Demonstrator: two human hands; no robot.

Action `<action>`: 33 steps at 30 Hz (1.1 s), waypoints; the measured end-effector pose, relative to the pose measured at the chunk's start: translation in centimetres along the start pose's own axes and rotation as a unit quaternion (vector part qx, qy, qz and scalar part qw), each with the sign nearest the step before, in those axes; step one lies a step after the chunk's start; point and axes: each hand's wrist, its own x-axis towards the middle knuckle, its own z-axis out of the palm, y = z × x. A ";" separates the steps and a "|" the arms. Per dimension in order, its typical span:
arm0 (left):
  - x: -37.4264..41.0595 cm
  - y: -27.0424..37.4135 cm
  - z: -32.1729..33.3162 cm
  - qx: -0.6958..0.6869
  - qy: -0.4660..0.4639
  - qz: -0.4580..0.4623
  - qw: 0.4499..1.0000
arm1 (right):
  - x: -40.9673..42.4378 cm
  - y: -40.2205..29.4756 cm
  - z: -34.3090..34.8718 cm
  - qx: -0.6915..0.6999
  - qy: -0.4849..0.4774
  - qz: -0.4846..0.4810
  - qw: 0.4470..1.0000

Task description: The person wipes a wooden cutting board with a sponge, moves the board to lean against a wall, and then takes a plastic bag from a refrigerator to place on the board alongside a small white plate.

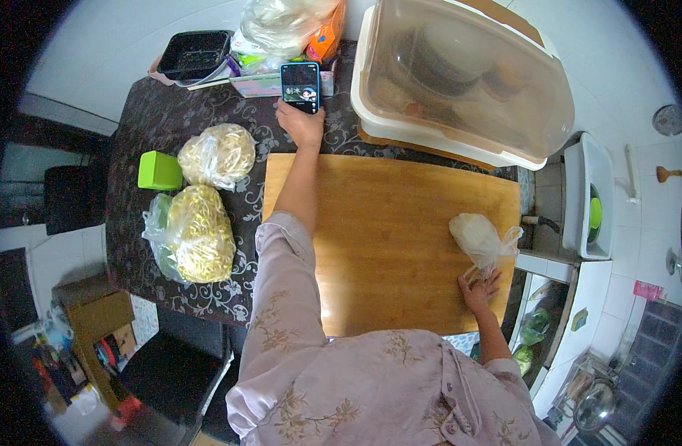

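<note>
At the table's far side, my left hand grips the lower end of a blue-edged smartphone. The phone's screen is lit, and its top is by a low pastel box. My right hand lies with fingers spread near the right edge of a large wooden board. Its fingertips meet the loose plastic of a knotted clear bag holding a pale lump, whose exact kind I cannot tell. Left of the board lie a bag of yellow bean sprouts and a bag of paler sprouts.
A green plastic container stands beside the sprouts on the patterned dark tablecloth. Behind the board is a large lidded bin with bowls inside. A black tray and plastic bags sit along the wall. A black chair is at lower left.
</note>
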 end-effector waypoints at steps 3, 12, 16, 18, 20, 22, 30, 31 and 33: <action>1.3 0.1 0.3 -0.049 0.003 0.052 0.997 | 0.4 0.3 0.4 -0.016 -0.003 0.005 1.000; 1.6 -0.9 0.7 -0.005 0.044 0.107 0.993 | -0.7 -0.6 -1.0 -0.025 -0.011 -0.020 0.999; -0.9 -0.8 -0.1 -0.016 0.074 0.062 0.995 | 0.1 0.7 0.4 -0.046 -0.007 0.008 0.999; -2.2 -2.0 -0.6 -0.052 0.045 0.040 0.997 | 0.0 0.2 0.3 -0.046 -0.010 0.011 0.999; -3.7 -1.3 -0.9 -0.094 0.019 -0.002 0.995 | -0.8 -0.9 -0.6 -0.039 -0.009 0.008 0.999; -4.2 -0.5 -0.8 -0.133 -0.018 -0.038 0.990 | -1.0 -0.9 -0.7 -0.019 0.013 -0.010 1.000; -9.5 7.0 -3.1 -0.347 -0.087 0.027 0.933 | -0.8 0.2 -2.2 -0.024 -0.018 -0.047 0.998; -10.1 8.4 -3.6 -0.307 -0.087 0.065 0.945 | -0.8 0.7 -2.4 -0.014 -0.026 -0.051 0.998; -11.0 10.1 -3.7 -0.257 -0.098 0.092 0.957 | -0.5 1.8 -3.1 0.000 0.001 -0.121 0.993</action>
